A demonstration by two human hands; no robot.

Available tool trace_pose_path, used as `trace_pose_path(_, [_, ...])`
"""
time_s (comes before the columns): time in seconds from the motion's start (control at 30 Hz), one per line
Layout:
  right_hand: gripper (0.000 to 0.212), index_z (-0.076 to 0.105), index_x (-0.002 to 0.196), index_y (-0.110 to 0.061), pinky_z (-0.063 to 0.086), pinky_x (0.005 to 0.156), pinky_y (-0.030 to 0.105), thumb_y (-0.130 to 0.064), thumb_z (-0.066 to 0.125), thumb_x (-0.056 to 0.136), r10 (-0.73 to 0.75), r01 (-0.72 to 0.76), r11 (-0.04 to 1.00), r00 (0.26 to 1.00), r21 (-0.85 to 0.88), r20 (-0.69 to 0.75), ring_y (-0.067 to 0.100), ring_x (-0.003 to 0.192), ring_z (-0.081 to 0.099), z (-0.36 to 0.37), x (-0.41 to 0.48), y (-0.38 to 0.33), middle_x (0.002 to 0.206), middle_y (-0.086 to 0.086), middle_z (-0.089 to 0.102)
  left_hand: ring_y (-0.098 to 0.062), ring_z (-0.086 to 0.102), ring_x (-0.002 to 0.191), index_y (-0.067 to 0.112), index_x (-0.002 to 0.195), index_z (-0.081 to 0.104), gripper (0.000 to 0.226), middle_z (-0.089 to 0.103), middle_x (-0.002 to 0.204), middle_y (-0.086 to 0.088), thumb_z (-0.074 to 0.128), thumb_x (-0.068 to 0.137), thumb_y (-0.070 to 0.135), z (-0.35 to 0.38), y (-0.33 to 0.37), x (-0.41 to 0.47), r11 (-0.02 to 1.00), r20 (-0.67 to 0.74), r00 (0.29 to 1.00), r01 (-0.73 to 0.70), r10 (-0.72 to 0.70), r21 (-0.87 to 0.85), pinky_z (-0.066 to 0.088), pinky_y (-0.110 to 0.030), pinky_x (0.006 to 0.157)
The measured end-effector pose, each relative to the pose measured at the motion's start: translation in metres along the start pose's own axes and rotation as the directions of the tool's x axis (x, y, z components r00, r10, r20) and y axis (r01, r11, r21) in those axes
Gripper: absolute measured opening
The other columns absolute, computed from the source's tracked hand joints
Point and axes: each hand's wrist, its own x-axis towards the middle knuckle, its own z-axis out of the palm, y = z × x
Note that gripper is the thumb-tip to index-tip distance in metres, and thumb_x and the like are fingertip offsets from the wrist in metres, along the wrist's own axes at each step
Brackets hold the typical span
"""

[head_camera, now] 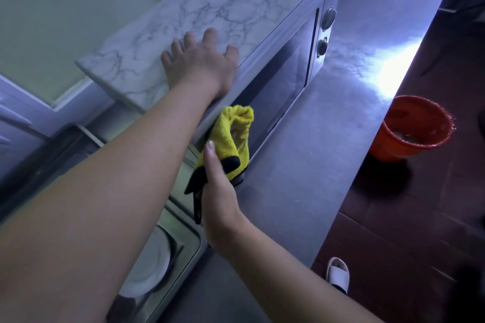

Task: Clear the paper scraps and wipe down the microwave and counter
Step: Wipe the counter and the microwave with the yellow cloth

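A silver microwave (286,81) stands on the steel counter (328,144), with a marble-patterned board (210,10) lying on its top. My left hand (199,63) rests flat on that board near its front edge, fingers spread. My right hand (217,191) grips a yellow cloth with black trim (231,136) and holds it against the lower left corner of the microwave's door side. The fingers of that hand are wrapped inside the cloth. No paper scraps show in this view.
A sink (162,252) with a white plate (149,265) in it lies below my arms at the counter's left. An orange bucket (412,128) stands on the dark tiled floor to the right. A slippered foot (338,273) shows by the counter's edge.
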Motion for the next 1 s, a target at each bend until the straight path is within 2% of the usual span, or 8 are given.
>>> trace_pose_path(0.23, [0.048, 0.082, 0.098, -0.013, 0.062, 0.072, 0.038, -0.053, 0.064, 0.079, 0.213, -0.189, 0.935, 0.976, 0.301, -0.048, 0.027, 0.1, 0.074, -0.123, -0.038, -0.041, 0.114, 0.014, 0.074, -0.033, 0.03, 0.137, 0.033, 0.147, 0.032, 0.063, 0.033, 0.154, -0.01, 0.021, 0.092, 0.06, -0.003, 0.0, -0.003, 1.0, 0.007, 1.0, 0.011, -0.011, 0.007, 0.022, -0.049, 0.109])
trace_pose_path(0.37, [0.032, 0.076, 0.115, -0.031, 0.051, 0.103, 0.034, -0.045, 0.068, 0.087, -0.163, 0.132, 0.978, 0.968, -0.16, -0.193, 0.021, 0.127, 0.06, -0.175, -0.037, -0.04, 0.139, 0.001, 0.062, -0.034, 0.032, 0.136, 0.033, 0.148, 0.032, 0.066, 0.034, 0.153, -0.011, 0.019, 0.09, 0.062, 0.0, -0.001, 0.001, 1.0, -0.002, 1.0, 0.014, -0.014, 0.007, 0.023, -0.049, 0.108])
trace_pose_path(0.47, [0.056, 0.044, 0.143, -0.05, 0.015, 0.121, 0.028, -0.044, 0.051, 0.088, -0.348, 0.285, 0.417, 0.927, -0.863, 0.138, 0.006, 0.152, 0.019, -0.207, -0.03, -0.017, 0.159, -0.017, 0.031, -0.036, 0.032, 0.136, 0.032, 0.148, 0.031, 0.069, 0.033, 0.153, -0.012, 0.018, 0.088, 0.062, 0.001, -0.002, 0.003, 1.0, 0.005, 1.0, 0.019, -0.019, 0.019, 0.023, -0.05, 0.109])
trace_pose_path(0.57, [0.07, 0.022, 0.152, -0.054, -0.007, 0.12, 0.048, -0.053, 0.046, 0.087, -0.019, 0.143, -0.266, 0.988, -0.953, 0.154, 0.014, 0.155, -0.007, -0.24, -0.035, 0.015, 0.167, -0.012, 0.008, -0.036, 0.032, 0.136, 0.032, 0.148, 0.031, 0.068, 0.034, 0.153, -0.013, 0.019, 0.088, 0.062, 0.001, -0.002, 0.004, 1.0, 0.002, 1.0, 0.02, -0.02, 0.018, 0.023, -0.051, 0.109])
trace_pose_path(0.67, [0.074, 0.007, 0.155, -0.051, -0.022, 0.117, 0.047, -0.048, 0.042, 0.09, 0.087, 0.209, -0.421, 0.978, -0.883, 0.19, 0.016, 0.15, -0.025, -0.259, -0.046, 0.036, 0.163, -0.015, -0.015, -0.036, 0.033, 0.135, 0.032, 0.147, 0.032, 0.067, 0.035, 0.151, -0.014, 0.02, 0.088, 0.061, 0.001, -0.002, 0.004, 1.0, -0.001, 1.0, 0.013, -0.013, 0.015, 0.024, -0.051, 0.109])
trace_pose_path(0.73, [0.07, 0.026, 0.154, -0.047, -0.017, 0.12, 0.044, -0.053, 0.031, 0.084, 0.009, 0.21, -0.34, 0.975, -0.917, 0.22, 0.013, 0.153, -0.014, -0.259, -0.048, 0.033, 0.163, -0.017, 0.0, -0.036, 0.032, 0.136, 0.033, 0.147, 0.032, 0.067, 0.035, 0.151, -0.014, 0.021, 0.087, 0.062, 0.001, -0.002, 0.005, 1.0, -0.008, 1.0, 0.017, -0.017, 0.008, 0.023, -0.051, 0.109])
trace_pose_path(0.83, [0.047, 0.07, 0.126, -0.021, 0.028, 0.115, 0.04, -0.036, 0.049, 0.086, -0.352, 0.204, 0.056, 0.92, -0.977, 0.172, 0.023, 0.135, 0.047, -0.246, -0.048, 0.03, 0.138, -0.002, 0.06, -0.037, 0.032, 0.136, 0.033, 0.146, 0.033, 0.067, 0.035, 0.15, -0.015, 0.022, 0.087, 0.062, 0.001, -0.002, 0.006, 1.0, -0.001, 1.0, 0.014, -0.014, 0.004, 0.023, -0.051, 0.109])
trace_pose_path(1.0, [0.01, 0.066, 0.09, -0.01, 0.045, 0.07, 0.025, -0.003, 0.061, 0.094, -0.514, 0.135, 0.799, 0.659, -0.586, -0.549, 0.003, 0.075, 0.055, -0.244, -0.035, 0.0, 0.08, -0.006, 0.063, -0.037, 0.032, 0.136, 0.033, 0.147, 0.032, 0.067, 0.034, 0.151, -0.015, 0.023, 0.087, 0.062, 0.0, -0.001, 0.006, 1.0, -0.001, 1.0, 0.019, -0.019, 0.006, 0.023, -0.051, 0.109])
